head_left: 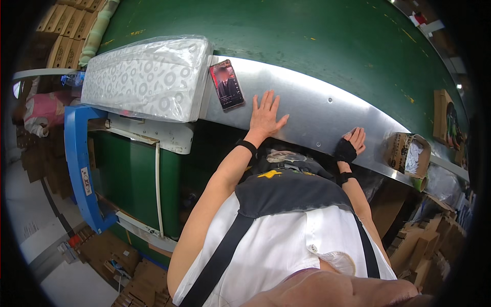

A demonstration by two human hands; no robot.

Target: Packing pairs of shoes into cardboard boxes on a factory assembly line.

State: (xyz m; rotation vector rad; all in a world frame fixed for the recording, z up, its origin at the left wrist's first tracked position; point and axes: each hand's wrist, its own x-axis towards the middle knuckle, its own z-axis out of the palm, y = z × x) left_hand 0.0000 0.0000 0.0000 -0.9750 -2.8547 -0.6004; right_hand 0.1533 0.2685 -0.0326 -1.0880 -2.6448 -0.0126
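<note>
My left hand [266, 115] lies flat on the bare metal ledge [296, 97], fingers spread, holding nothing. Just beyond its fingertips, to the left, a smartphone [226, 86] rests on the ledge with its lit screen facing up. Farther right, my right hand [353, 143], in a black fingerless glove, rests near the ledge's front edge with its fingers stretched out and nothing held. Left of the phone sits a large white package [146, 77] with a grey ring pattern, wrapped in clear plastic. Neither hand touches the phone or the package.
A green conveyor belt [317, 46] runs behind the ledge. An open cardboard box [409, 155] with white papers stands at the right. To the left are a blue machine frame [76, 163] and a second green belt [130, 176]. Cardboard pieces [429, 245] are piled at the lower right.
</note>
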